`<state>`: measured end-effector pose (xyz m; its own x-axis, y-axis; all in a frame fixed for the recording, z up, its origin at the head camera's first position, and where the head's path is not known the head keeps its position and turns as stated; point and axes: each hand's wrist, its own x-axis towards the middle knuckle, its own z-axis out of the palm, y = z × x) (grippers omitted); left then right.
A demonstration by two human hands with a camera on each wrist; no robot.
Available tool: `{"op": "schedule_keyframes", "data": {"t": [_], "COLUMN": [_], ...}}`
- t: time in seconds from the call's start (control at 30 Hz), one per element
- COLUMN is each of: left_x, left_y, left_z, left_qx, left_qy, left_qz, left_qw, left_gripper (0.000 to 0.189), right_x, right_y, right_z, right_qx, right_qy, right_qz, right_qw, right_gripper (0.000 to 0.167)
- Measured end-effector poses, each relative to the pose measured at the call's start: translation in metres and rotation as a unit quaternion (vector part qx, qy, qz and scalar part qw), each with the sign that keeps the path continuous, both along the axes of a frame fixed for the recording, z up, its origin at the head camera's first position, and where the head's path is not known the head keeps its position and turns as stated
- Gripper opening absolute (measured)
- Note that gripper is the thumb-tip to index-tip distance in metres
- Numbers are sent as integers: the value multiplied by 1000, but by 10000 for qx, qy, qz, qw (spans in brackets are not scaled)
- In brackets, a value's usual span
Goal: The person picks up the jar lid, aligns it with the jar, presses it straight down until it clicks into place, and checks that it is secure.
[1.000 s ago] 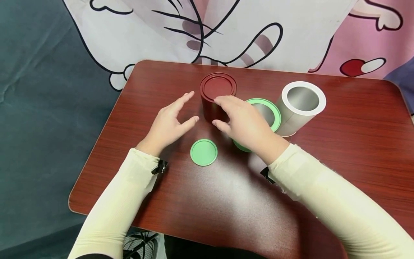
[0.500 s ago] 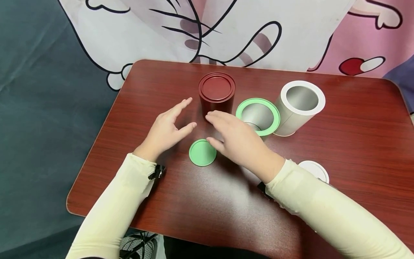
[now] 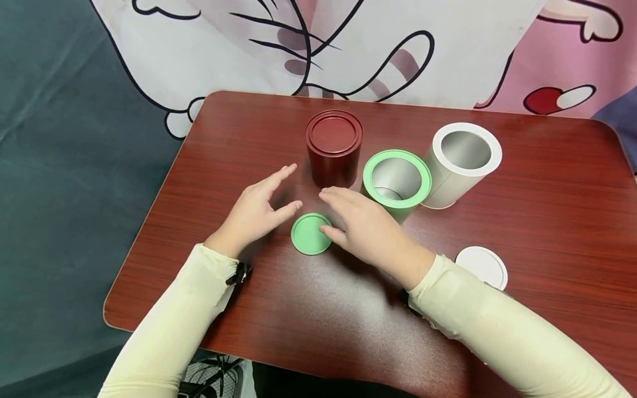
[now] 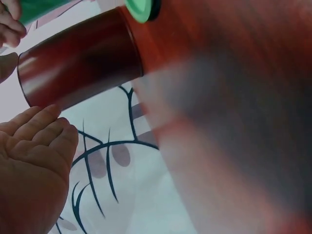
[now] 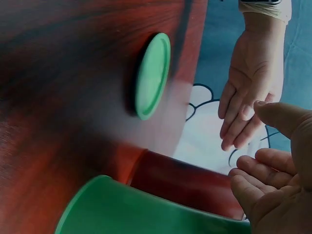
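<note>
1. Table (image 3: 562,221) with a glossy red-brown wood-grain top spreads across the head view; a cartoon-printed backdrop (image 3: 224,61) hangs behind its far edge.
2. White canister (image 3: 450,182) stands upright on the right, its uncovered mouth showing a silvery interior.
3. Red canister (image 3: 334,166) stands upright near the far edge, capped with a red lid (image 3: 334,134).
4. Green canister (image 3: 396,204) stands just beside the white one, uncovered and silvery inside, its lower wall partly hidden by the right hand (image 3: 365,226).
5. Left hand (image 3: 251,213) hovers left of the green lid (image 3: 307,235), fingers loosely extended, thumb spread.
6. Right hand hovers with fingers loosely extended, thumb apart; its thumb tip overlaps the green lid's edge in the head view, yet the right wrist view shows a gap.
7. White lid (image 3: 483,266) lies flat, partly hidden by the pale right sleeve (image 3: 478,315).
8. Green lid lies flat on the table between the hands, nearer the person than the red canister.
</note>
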<state>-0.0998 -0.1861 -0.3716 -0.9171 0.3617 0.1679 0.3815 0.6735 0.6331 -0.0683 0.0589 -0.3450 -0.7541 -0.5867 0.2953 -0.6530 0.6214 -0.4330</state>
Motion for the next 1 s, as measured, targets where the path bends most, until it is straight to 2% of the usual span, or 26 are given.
{"op": "schedule_keyframes", "data": {"t": [0.2, 0.33, 0.7, 1.0], "left_x": [6, 10, 17, 24], "left_y": [5, 6, 6, 4], "left_z": [-8, -11, -15, -17], "left_qx": [-45, -163, -400, -577], "left_qy": [-203, -334, -634, -783], "left_qz": [-181, -195, -347, -435], "left_qw": [9996, 9991, 9966, 9943], "left_gripper": [70, 71, 72, 72], "right_x": [-1, -1, -3, -4], "right_y": [3, 4, 4, 6], "right_z": [-12, -18, -30, -35], "right_qx": [212, 293, 142, 128], "right_qy": [-328, -509, -979, -1195], "right_qz": [-64, -70, -168, -192], "right_qw": [9992, 9982, 9950, 9926], "right_gripper": [55, 57, 59, 61]}}
